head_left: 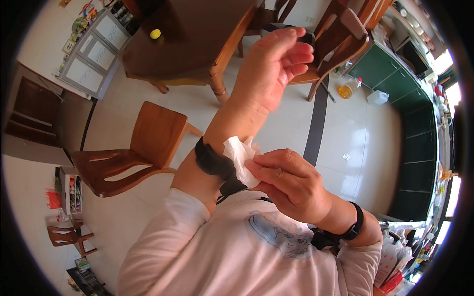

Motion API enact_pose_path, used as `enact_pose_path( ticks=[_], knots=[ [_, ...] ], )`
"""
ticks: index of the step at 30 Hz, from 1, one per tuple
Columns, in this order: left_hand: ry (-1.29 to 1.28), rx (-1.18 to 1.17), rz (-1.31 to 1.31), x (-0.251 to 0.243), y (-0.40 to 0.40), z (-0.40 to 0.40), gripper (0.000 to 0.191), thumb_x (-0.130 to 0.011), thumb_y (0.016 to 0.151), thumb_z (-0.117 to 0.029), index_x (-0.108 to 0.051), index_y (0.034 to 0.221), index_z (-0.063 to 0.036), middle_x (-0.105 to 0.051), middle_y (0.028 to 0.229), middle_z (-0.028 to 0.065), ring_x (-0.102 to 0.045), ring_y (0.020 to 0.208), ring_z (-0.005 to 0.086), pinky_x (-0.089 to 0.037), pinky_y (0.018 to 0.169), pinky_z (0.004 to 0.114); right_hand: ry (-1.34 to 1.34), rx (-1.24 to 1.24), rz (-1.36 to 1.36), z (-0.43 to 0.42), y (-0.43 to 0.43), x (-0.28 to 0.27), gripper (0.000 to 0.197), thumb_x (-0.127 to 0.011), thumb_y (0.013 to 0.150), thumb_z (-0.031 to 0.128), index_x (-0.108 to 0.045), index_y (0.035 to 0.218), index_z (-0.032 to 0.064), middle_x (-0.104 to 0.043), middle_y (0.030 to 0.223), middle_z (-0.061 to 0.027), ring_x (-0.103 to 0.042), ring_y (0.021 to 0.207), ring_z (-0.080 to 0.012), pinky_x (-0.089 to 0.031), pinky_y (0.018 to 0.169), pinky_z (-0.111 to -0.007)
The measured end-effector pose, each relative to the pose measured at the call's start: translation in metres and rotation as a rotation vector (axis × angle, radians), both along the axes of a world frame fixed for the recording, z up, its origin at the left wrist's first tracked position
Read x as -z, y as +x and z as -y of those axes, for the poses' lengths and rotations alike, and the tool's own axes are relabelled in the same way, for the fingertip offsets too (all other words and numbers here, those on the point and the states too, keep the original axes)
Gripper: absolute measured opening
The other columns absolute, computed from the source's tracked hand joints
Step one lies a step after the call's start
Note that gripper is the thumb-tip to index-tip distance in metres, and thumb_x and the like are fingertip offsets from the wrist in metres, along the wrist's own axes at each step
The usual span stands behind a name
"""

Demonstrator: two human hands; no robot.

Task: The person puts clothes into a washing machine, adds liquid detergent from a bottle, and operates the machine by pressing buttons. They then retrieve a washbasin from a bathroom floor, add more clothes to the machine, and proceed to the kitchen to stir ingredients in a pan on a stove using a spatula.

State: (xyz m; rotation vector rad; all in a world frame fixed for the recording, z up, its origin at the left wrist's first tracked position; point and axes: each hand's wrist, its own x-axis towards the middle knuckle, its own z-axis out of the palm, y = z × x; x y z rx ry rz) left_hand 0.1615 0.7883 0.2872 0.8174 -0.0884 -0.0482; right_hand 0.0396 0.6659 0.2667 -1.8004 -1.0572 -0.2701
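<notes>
My left hand (276,66) is raised at the top middle, its palm turned to the right and its fingers loosely bent with nothing in them. A black strap with a dark module (212,159) circles my left forearm below the wrist. Between the thumb and fingers of my right hand (292,181) is a crumpled white tissue (240,159). The tissue lies against the left forearm, right beside the strap. Around my right wrist is a black wristband (356,222). Below both arms shows the front of a pale long-sleeved shirt (222,255) with a blue print.
A brown table (177,48) bearing a small yellow ball-like object (155,34) stands ahead. Wooden chairs stand left (159,133) and upper right (344,37). An oil bottle (346,90) and a translucent jug (378,97) rest on the floor near green cabinets (385,70).
</notes>
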Motion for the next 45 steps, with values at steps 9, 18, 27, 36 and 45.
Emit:
enact_pose_path(
  ticks=[9, 18, 27, 36, 45],
  knots=[
    [0.109, 0.046, -0.022, 0.023, -0.007, -0.022, 0.039, -0.058, 0.090, -0.028, -0.054, 0.121, -0.0033, -0.064, 0.099, 0.0080, -0.059, 0.087, 0.0162, -0.046, 0.075, 0.026, 0.081, 0.194, -0.599, 0.019, -0.007, -0.001, 0.017, -0.072, 0.072, -0.002, -0.060, 0.084, 0.0004, -0.058, 0.086, -0.0090, -0.059, 0.073, -0.0167, -0.048, 0.062, -0.026],
    [0.747, 0.215, 0.239, 0.058, -0.055, -0.002, 0.039, -0.061, 0.089, -0.011, -0.053, 0.126, -0.0033, -0.065, 0.103, 0.0030, -0.058, 0.090, 0.0077, -0.049, 0.078, 0.021, 0.664, 0.244, -1.039, 0.043, 0.046, 0.030, 0.032, -0.065, 0.084, 0.013, -0.052, 0.107, -0.0045, -0.061, 0.092, -0.0096, -0.061, 0.086, -0.0158, -0.051, 0.072, -0.027],
    [0.537, 0.695, 0.511, 0.028, -0.100, 0.034, 0.018, -0.059, 0.089, -0.004, -0.061, 0.105, 0.0008, -0.062, 0.114, 0.0166, -0.062, 0.098, 0.0185, -0.050, 0.087, 0.030, 0.745, 0.602, -0.688, 0.074, 0.061, 0.017, 0.041, -0.060, 0.089, 0.021, -0.047, 0.119, -0.0036, -0.061, 0.098, -0.0110, -0.060, 0.092, -0.0176, -0.048, 0.084, -0.031],
    [0.668, 0.759, 1.021, 0.046, -0.103, 0.063, 0.042, -0.071, 0.078, -0.009, -0.058, 0.116, 0.0031, -0.058, 0.121, 0.0196, -0.059, 0.109, 0.0297, -0.047, 0.091, 0.032, 1.066, 0.773, -0.664, 0.105, 0.071, 0.032, 0.039, -0.062, 0.084, 0.020, -0.048, 0.113, -0.0018, -0.058, 0.097, -0.0082, -0.058, 0.086, -0.0149, -0.046, 0.081, -0.029],
    [0.700, 0.557, 1.260, 0.058, -0.092, 0.110, 0.042, -0.080, 0.062, -0.005, -0.064, 0.100, 0.0009, -0.065, 0.104, 0.0136, -0.063, 0.092, 0.0281, -0.052, 0.079, 0.034, 1.175, 0.955, -0.663, 0.163, 0.078, 0.050, 0.034, -0.062, 0.087, 0.023, -0.052, 0.112, 0.0019, -0.060, 0.096, -0.0071, -0.060, 0.090, -0.0159, -0.048, 0.078, -0.029]
  ],
)
